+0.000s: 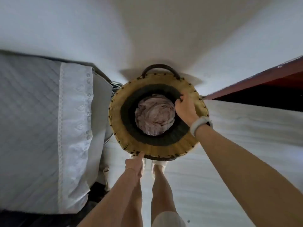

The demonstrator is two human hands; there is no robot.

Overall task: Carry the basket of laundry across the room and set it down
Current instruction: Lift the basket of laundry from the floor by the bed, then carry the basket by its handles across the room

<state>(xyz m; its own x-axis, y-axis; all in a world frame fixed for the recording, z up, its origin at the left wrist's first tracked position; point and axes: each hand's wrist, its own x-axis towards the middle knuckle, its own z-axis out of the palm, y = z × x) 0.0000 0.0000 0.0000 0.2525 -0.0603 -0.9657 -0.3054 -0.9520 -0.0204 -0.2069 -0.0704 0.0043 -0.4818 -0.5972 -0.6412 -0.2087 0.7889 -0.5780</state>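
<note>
Both forearms entered from the lower edge, seen from the head camera looking straight down. Right hand was curled over the basket rim at about 3 o'clock of the opening, fingers hooked inside, a pale wristband behind it. Left hand met the rim at about 7 o'clock; only its thumb showed against the weave, so whether the fingers gripped beneath could not be told. The round basket hung directly ahead of the body, above the feet, with a bundle of pinkish laundry at its bottom. One dark loop handle lay at 12 o'clock, away from both hands. A bed with quilted cover stood at 9 o'clock, just beside the basket; a red-brown edge ran at 2 o'clock. Judged from this, the open floor lay toward 12 o'clock, and the right hand carried the firmer hold.
</note>
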